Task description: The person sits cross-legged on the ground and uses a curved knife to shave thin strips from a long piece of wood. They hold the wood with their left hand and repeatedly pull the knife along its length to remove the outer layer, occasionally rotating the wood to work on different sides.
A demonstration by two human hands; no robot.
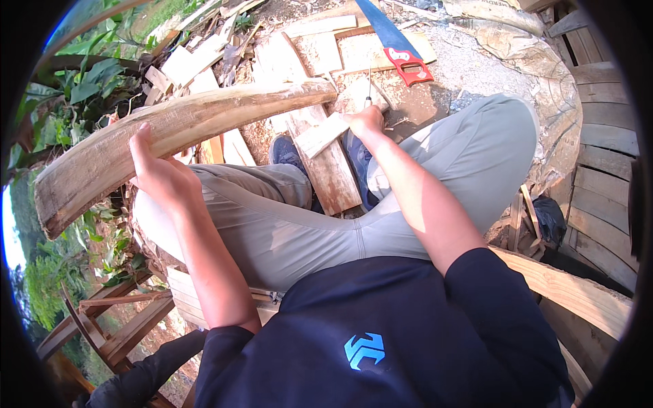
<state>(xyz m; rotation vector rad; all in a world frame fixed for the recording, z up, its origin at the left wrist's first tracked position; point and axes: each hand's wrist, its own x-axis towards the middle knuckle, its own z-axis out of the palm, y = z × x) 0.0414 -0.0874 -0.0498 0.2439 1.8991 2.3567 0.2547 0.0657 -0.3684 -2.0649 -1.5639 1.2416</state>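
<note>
My left hand (163,173) is closed around a long, curved wooden slab (183,122), thumb across its face. The slab slants from the left edge up to the middle, rough and bark-edged along its sides. In my right hand (366,121) is a screwdriver-like tool (369,100) with a dark handle and thin shaft pointing away from me; the fingers partly hide it. Beside those fingers a short pale wood block (322,134) lies across a longer board (333,178) between my shoes. Whether my right hand also grips the block, I cannot tell.
A handsaw (401,51) with a red handle and blue blade lies ahead. Offcuts (279,58) and shavings cover the ground. Plants (88,85) grow at left; a slatted wooden wall (605,143) stands at right. A beam (564,289) runs beside my right hip.
</note>
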